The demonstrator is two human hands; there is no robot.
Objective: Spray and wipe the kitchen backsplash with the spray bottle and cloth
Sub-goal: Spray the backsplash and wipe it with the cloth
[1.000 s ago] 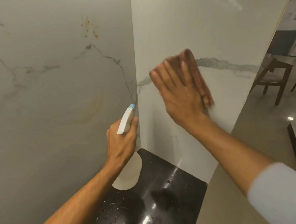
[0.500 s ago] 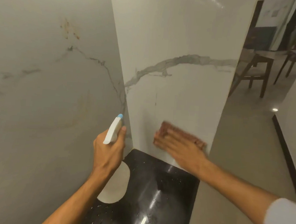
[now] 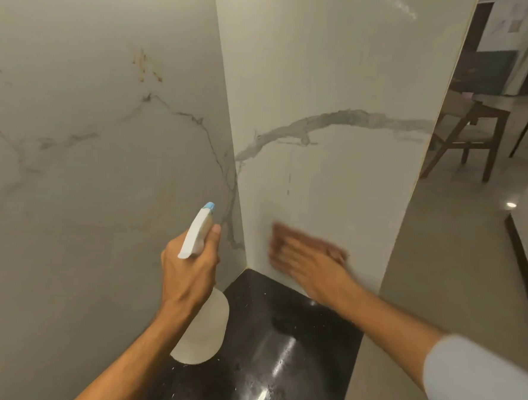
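On the far left the marble backsplash [image 3: 82, 164] is showing grey veins and a few small orange-brown marks high up. Your left hand [image 3: 190, 266] is holding the bottle [image 3: 201, 322] upright near the inside corner, above the left edge of the black bench [image 3: 281, 349]; its fingers are wrapping shut around the neck, the thumb [image 3: 212, 237] is lying up along the white spray head, and the blue nozzle tip is pointing up toward the corner. The bottle's pale body is hanging below your fist; whether its base is touching the bench I cannot tell. Right of the corner, the second marble panel [image 3: 341, 81] is carrying a broad grey vein and a thin drip line running down from it. Low on that panel, just above the bench, your right hand [image 3: 307, 258] is pressing flat with its fingers stretched out and together, blurred; the cloth [image 3: 337, 250] is pinned beneath the palm against the marble, only a reddish-brown edge peeking out by the knuckles. The bench is glistening with droplets and a bright glare. At far right, past the panel's edge, a wooden chair [image 3: 474, 132] is standing on a pale floor [image 3: 457, 248].
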